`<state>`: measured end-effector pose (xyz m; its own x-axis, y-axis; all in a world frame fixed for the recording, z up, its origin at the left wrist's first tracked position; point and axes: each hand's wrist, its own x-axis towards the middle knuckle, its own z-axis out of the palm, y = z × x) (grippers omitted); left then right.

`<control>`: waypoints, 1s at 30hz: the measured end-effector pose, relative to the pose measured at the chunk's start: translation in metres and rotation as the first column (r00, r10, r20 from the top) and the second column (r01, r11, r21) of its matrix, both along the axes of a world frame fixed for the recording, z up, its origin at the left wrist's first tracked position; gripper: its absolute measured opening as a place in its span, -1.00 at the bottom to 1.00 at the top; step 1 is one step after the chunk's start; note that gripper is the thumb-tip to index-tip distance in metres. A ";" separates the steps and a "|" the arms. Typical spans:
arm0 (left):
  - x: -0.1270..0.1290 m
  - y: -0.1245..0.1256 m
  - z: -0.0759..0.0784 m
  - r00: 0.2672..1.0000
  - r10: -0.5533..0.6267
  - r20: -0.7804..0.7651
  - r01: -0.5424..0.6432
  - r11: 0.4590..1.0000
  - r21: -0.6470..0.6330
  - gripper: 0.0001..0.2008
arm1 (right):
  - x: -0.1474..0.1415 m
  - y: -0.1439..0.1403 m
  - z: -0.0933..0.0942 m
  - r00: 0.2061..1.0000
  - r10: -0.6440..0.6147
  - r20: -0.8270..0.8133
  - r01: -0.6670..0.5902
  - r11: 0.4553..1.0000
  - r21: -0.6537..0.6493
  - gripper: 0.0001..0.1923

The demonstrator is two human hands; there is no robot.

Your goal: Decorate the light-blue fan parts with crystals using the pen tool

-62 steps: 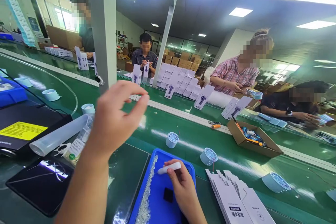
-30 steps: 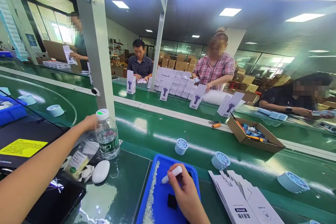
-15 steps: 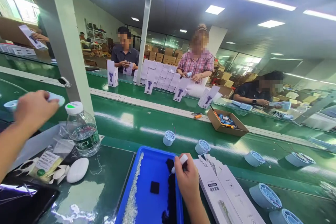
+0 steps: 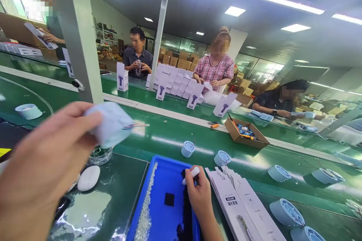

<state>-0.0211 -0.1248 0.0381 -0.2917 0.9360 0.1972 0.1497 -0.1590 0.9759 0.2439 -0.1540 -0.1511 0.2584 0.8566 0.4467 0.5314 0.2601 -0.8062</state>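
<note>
My left hand [image 4: 60, 143] is closed on a pale blue round fan part [image 4: 110, 124], raised over the left of the bench; thin wires stick out of its right side, and motion blurs it. My right hand [image 4: 199, 188] grips a white pen-like tool [image 4: 191, 175] above the right edge of a blue tray [image 4: 158, 184]. Small clear pieces [image 4: 145, 211] line the tray's left side. Black bits [image 4: 187, 211] lie along its right side, partly hidden by my right hand. A black square [image 4: 169, 199] rests in the middle.
Several pale blue fan parts, one [image 4: 188, 148] beyond the tray, stand on the green conveyor. Flattened white cartons [image 4: 243, 203] lie right of the tray. A brown box [image 4: 246, 131] holds small parts. A grey post [image 4: 82, 37] rises at left. Several people work across the line.
My left hand has come right and nearer with the blue fan part, now covering most of the water bottle. My right hand has barely moved.
</note>
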 end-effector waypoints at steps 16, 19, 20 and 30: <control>0.140 0.083 -0.085 0.806 -0.551 0.216 0.590 0.779 -0.213 -0.63 | -0.019 -0.003 -0.006 0.960 0.159 -0.231 -0.133 0.983 0.125 -0.76; 0.143 0.094 -0.101 0.821 -0.556 0.129 0.570 0.786 -0.239 -0.65 | -0.012 -0.002 -0.001 0.970 0.113 -0.217 -0.103 0.993 0.057 -0.75; 0.144 0.096 -0.104 0.824 -0.556 0.107 0.564 0.789 -0.242 -0.65 | -0.011 -0.002 0.001 0.977 0.119 -0.178 -0.113 0.993 0.042 -0.74; 0.131 0.102 -0.114 0.797 -0.590 0.127 0.600 0.753 -0.269 -0.61 | -0.014 -0.002 -0.003 0.966 0.255 -0.030 -0.257 0.962 -0.094 -0.75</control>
<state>0.1102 -0.0228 -0.0754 0.3418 0.9345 -0.1000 0.0855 0.0750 0.9935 0.2297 -0.1564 -0.1543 0.0316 0.9338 0.3565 0.4431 0.3066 -0.8424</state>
